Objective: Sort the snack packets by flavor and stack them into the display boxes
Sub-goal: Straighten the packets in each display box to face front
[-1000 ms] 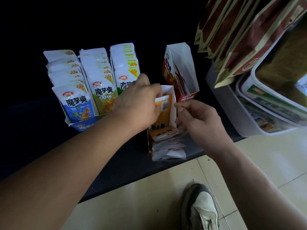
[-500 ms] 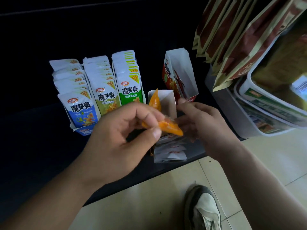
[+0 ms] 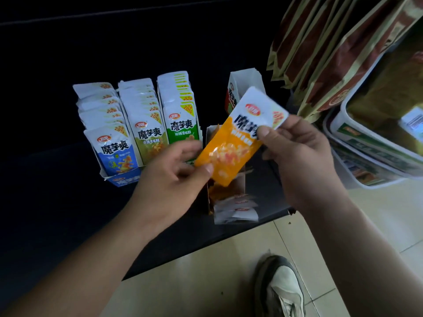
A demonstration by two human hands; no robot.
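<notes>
One orange-and-white foil snack packet (image 3: pixel 238 145) is held tilted in the air between your two hands, with its white top up and to the right. Your left hand (image 3: pixel 169 186) pinches the lower orange end between thumb and fingers. Your right hand (image 3: pixel 297 161) pinches the white top, with the thumb on the printed face. Directly under it stands the narrow white cardboard display box (image 3: pixel 210 136), where some orange colour shows inside, so I judge that this is its place.

To do this step well, turn the packet upright with the print toward you, as in the other rows. Then lower the orange end first and let go only when it stands against the packets behind.

On the counts: one packet is in your hands. Three full rows stand to the left on the black bench (image 3: pixel 68 202): the blue-fronted row (image 3: pixel 114 149), the olive-fronted row (image 3: pixel 148 138) and the green-fronted row (image 3: pixel 182 129). One red-printed box (image 3: pixel 231 97) stands behind and looks empty. At the bench edge lies a small heap of loose white packets (image 3: pixel 235 209); at least three tops show, but the exact number I cannot tell.
</notes>
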